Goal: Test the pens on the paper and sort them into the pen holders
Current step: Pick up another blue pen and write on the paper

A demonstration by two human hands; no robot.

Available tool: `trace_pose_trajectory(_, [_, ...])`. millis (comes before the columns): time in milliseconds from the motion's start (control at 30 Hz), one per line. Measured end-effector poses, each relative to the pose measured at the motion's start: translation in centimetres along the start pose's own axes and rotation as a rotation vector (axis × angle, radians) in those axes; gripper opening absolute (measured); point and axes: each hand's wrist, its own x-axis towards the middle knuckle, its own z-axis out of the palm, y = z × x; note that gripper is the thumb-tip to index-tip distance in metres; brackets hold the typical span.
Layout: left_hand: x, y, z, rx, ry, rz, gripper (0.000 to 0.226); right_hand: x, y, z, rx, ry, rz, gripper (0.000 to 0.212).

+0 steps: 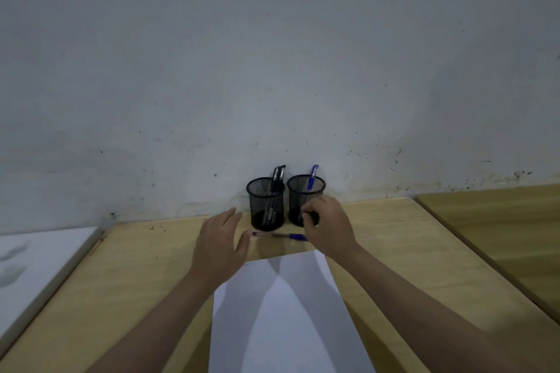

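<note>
Your bench [394,251] fills the lower half of the frame, pale wood running up to a grey wall [272,54]. A white sheet of paper [281,312] lies on it at bottom centre, between your forearms. Your left hand [221,242] hovers open at centre left, fingers spread and holding nothing. Your right hand [328,225] sits at centre right, fingers curled at the foot of the right pen holder [306,191]; whether it grips anything, you cannot tell. That black mesh cup holds one blue pen [312,179]. The left pen holder [266,206], just beside it, holds black pens [276,179]. Another blue pen [280,235] lies flat on the bench between your hands, in front of the holders.
</note>
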Motion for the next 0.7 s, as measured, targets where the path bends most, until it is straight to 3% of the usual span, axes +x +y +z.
trace_pose_trajectory(200, [-4.9,-4.1,-2.9,0.060,-0.094,-0.167,0.058,-1.6,-2.1,1.6,-0.098,-0.192,0.047,0.020])
trace_pose_trajectory(367, [-7.7,-7.0,-3.4,0.149,-0.326,-0.232,0.064,-1.9,-2.6,2.9,-0.264,-0.358,0.139,0.024])
trace_pose_trajectory(533, [-8.4,-7.2,-3.1,0.111,-0.321,-0.266,0.054,-1.7,-1.7,3.8,-0.319,-0.411,0.167,0.026])
trace_pose_trajectory(700, [-8.3,-7.0,-3.1,0.105,-0.300,-0.269,0.061,-0.6,-1.1,4.2,-0.406,-0.415,0.198,0.039])
